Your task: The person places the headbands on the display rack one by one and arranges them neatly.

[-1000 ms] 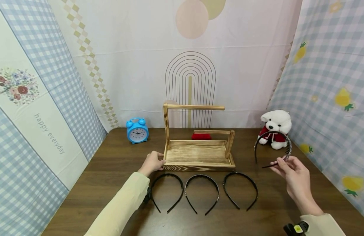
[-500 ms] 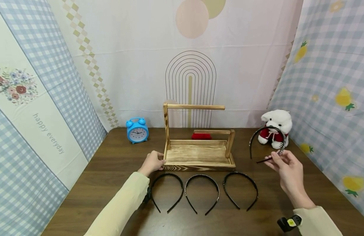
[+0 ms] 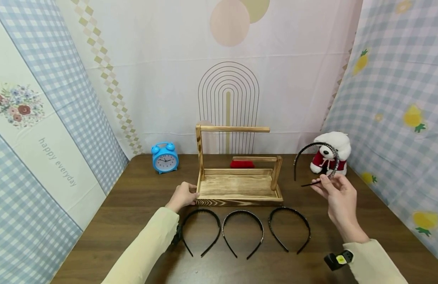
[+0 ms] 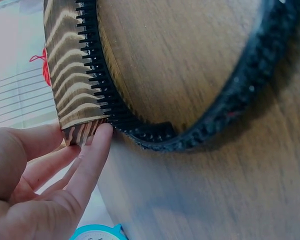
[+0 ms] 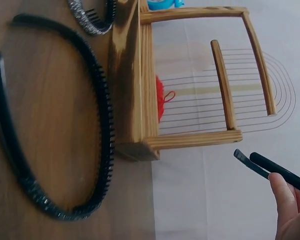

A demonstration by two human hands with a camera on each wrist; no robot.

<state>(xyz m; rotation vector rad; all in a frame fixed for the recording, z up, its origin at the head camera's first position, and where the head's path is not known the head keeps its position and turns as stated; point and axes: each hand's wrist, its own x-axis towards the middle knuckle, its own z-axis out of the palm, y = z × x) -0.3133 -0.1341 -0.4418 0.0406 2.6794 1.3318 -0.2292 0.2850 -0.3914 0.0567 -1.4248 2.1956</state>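
Note:
My left hand (image 3: 182,196) grips the left front corner of a wooden stand (image 3: 239,202), thumb on one side and fingers on the other in the left wrist view. The stand has a shallow tray base, a tall upper bar (image 3: 234,129) and a lower bar (image 3: 255,159), both bare. My right hand (image 3: 341,201) pinches a black toothed headband (image 3: 336,158) near one end, holding it up in the air right of the stand. Three more headbands lie in a row before the stand: a left one (image 3: 220,227), a glittery middle one (image 3: 243,212) and a right one (image 3: 289,209).
A blue alarm clock (image 3: 165,158) stands at the back left of the brown table (image 3: 133,221). A white plush dog (image 3: 337,142) in red sits at the back right, partly behind the raised headband. Something red and fuzzy (image 3: 241,164) lies behind the stand.
My right hand has moved left and away from me with the headband, bringing it closer to the stand. The left hand and the stand have stayed put.

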